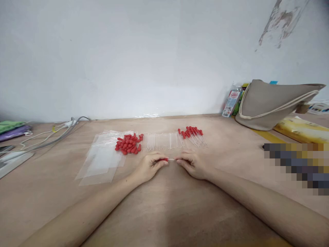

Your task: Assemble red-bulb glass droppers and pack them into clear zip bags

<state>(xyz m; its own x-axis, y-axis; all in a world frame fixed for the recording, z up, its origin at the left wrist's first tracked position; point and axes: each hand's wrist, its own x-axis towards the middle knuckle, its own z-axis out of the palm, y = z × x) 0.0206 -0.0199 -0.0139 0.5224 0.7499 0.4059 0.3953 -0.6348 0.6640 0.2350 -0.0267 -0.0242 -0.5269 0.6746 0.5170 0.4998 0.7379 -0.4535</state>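
Note:
My left hand (151, 166) pinches a red rubber dropper bulb (164, 159) between thumb and fingers. From the bulb a thin clear pipette tube (171, 159) runs rightward into the fingertips of my right hand (191, 164), which are closed on it. Just beyond my left hand lies a pile of loose red bulbs (128, 144). A row of clear pipette tubes (160, 141) lies side by side in the middle. Past my right hand are several droppers with red bulbs fitted on their tubes (191, 133).
Clear plastic bags (99, 161) lie flat at the left, partly under the bulb pile. Cables (61, 132) and a white power strip (16, 163) are far left. A grey drawstring bag (269, 106) and a carton (231, 103) stand back right, near a yellow package (300, 128).

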